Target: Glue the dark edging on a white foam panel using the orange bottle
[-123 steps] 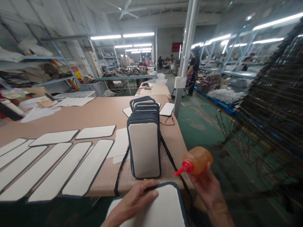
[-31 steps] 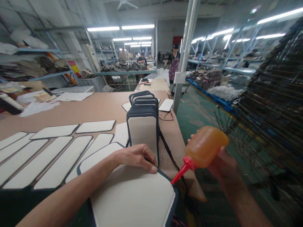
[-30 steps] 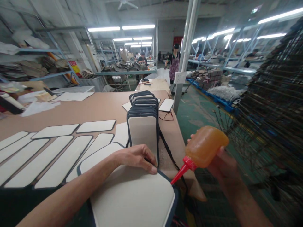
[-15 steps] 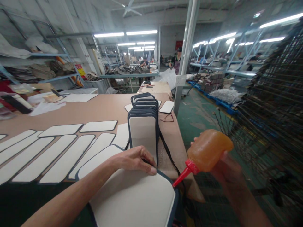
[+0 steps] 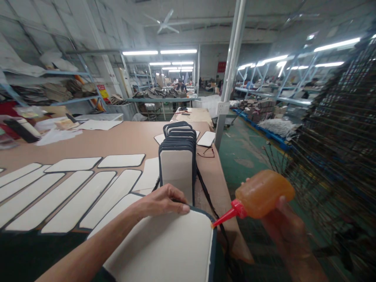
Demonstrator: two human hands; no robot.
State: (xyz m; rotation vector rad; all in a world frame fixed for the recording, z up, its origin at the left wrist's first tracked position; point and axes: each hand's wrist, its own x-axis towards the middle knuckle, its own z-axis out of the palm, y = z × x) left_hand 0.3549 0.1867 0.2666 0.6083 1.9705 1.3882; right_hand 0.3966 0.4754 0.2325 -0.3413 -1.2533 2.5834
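Note:
Between thumb and fingers, my left hand (image 5: 167, 201) grips the top edge of a white panel with a dark blue border (image 5: 164, 246), tilted up in front of me. In my right hand (image 5: 284, 223) is a squeeze bottle of amber glue (image 5: 264, 194), tipped so its red nozzle (image 5: 225, 217) points down and left. The nozzle's tip meets the panel's dark border near the upper right corner. Just behind the panel rises an upright stack of similar dark-edged panels (image 5: 176, 166).
More white panels (image 5: 78, 196) lie in rows across the brown table (image 5: 123, 137). Eyeglasses (image 5: 206, 153) and a black strap (image 5: 205, 186) are near the table's right edge. A metal post (image 5: 225, 105) stands beyond that edge, and a dark mesh structure (image 5: 340, 117) is at right.
The nozzle has shifted slightly up and left along the panel's border near its corner. My left hand keeps its hold on the panel. The view has tilted up a little.

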